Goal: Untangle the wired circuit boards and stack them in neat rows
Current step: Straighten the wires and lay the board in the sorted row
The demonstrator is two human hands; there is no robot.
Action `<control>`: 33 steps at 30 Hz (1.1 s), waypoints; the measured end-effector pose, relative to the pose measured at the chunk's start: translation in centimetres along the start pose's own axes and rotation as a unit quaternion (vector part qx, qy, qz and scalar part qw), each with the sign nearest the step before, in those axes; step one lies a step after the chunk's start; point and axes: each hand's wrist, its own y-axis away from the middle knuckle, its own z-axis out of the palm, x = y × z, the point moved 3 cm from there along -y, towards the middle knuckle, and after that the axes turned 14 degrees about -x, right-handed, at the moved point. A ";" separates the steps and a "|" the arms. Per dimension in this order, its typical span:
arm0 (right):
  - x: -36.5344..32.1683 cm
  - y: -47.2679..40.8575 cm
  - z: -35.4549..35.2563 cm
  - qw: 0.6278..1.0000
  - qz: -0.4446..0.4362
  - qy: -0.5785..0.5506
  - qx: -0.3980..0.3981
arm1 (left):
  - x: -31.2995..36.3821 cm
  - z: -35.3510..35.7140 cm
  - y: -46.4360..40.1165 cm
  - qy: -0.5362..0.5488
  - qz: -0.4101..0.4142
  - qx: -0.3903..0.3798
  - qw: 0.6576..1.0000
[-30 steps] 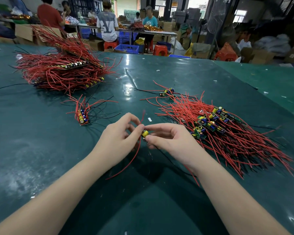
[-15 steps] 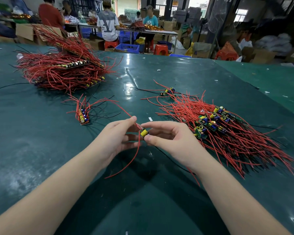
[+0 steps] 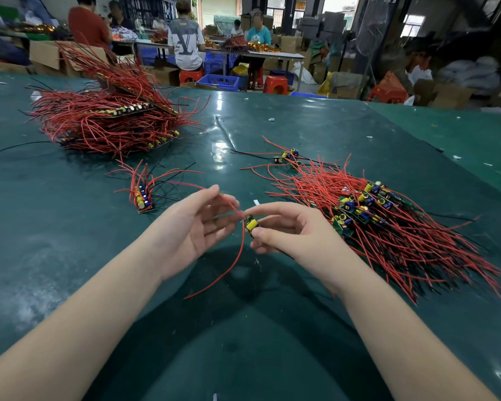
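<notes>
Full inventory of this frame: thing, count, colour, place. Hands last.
Table: one, dark green, fills the foreground.
Held board: one, yellow part on green, centre, red wires trailing.
Small stack: one short row of boards, red and black wires, left of the hands.
Big stack: one, mostly red wires, far left.
Tangled pile: one, red wires with green boards, right.
Loose boards: two or so, beyond the pile.
Stools: several, red, behind the table.
Crates: several, blue, background.
People: several, at far tables.
Left hand: fingers extended, touching a red wire.
Right hand: pinches the held board.
</notes>
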 end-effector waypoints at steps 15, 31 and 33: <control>0.4 -0.1 -0.4 0.986 0.055 -0.152 0.033 | -1.2 0.9 0.3 -0.210 0.018 -0.083 0.974; -0.1 0.2 0.1 0.995 0.046 -0.087 0.023 | -1.5 0.5 0.1 -0.138 0.058 -0.017 0.989; -0.1 0.2 0.2 0.995 0.044 -0.085 0.018 | -1.4 0.5 0.1 -0.110 0.036 -0.020 0.993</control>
